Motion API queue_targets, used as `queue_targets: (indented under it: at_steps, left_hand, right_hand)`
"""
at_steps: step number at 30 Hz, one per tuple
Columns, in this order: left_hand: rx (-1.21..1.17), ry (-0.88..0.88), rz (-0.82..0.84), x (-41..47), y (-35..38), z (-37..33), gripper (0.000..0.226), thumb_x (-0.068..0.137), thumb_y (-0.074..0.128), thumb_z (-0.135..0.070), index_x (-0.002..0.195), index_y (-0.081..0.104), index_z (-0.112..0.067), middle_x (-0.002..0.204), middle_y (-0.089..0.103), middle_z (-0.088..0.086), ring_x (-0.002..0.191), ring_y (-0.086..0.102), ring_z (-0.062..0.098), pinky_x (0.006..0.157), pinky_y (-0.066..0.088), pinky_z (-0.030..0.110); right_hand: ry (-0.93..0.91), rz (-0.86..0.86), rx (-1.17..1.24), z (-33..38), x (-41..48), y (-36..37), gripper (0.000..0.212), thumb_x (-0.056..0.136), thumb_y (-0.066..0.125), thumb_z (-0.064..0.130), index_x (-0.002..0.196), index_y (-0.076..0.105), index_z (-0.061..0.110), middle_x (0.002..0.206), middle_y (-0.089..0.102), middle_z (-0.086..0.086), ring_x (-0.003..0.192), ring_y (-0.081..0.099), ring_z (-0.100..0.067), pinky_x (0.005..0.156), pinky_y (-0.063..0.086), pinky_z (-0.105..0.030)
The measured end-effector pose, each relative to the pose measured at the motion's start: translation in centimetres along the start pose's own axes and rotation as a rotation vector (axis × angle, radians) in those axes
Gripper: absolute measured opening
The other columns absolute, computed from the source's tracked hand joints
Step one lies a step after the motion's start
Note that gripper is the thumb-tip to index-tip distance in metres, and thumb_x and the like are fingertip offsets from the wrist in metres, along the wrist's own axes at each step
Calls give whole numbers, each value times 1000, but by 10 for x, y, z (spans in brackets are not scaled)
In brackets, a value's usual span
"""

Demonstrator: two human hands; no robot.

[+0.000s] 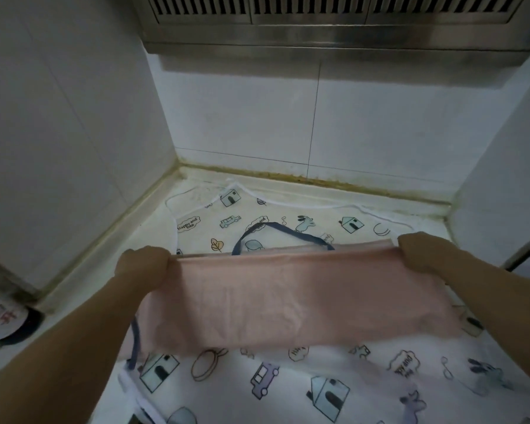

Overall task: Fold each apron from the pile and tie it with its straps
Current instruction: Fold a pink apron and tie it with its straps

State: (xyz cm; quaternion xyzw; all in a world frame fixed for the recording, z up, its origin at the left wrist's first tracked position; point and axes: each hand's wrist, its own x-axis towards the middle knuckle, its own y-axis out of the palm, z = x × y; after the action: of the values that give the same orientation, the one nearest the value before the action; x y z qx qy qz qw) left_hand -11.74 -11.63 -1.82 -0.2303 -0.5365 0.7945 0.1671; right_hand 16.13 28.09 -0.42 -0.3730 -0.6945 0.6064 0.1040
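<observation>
Apron (288, 295) (pink, folded), stretched wide, ends gripped by left fingers (161, 257), right fingers (408, 244)

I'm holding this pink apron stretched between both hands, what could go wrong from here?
The dark blue strap loop behind the folded pink fabric apron, and the strap dangling at its left, may tangle or get folded inside. The left hand and right hand have a grip only on its ends, so the middle could sag and unfold onto the white printed apron beneath.
</observation>
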Motion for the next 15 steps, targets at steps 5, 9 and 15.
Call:
queue_targets:
  at_steps: [5,9,15]
  left_hand:
    - [-31,-50,21,39,4,-11,34,99,29,-29,113,59,-22,121,59,0,117,52,18,109,27,37]
    - [-86,-80,99,69,32,-15,32,98,34,-27,116,59,-22,125,59,1,118,53,19,105,33,36]
    - [-76,-123,80,88,75,-23,35,99,32,-23,116,63,-20,114,65,3,103,62,21,87,48,32]
  right_hand:
    - [-22,49,26,8,50,7,5,91,45,15,95,49,15,110,58,-6,96,56,-18,66,41,-22]
    - [-34,70,75,18,86,19,19,94,42,11,76,41,16,102,55,-8,83,46,-15,63,34,-22]
    - [-49,11,89,30,124,44,15,96,37,18,97,52,17,117,59,-9,97,53,-21,83,39,-30]
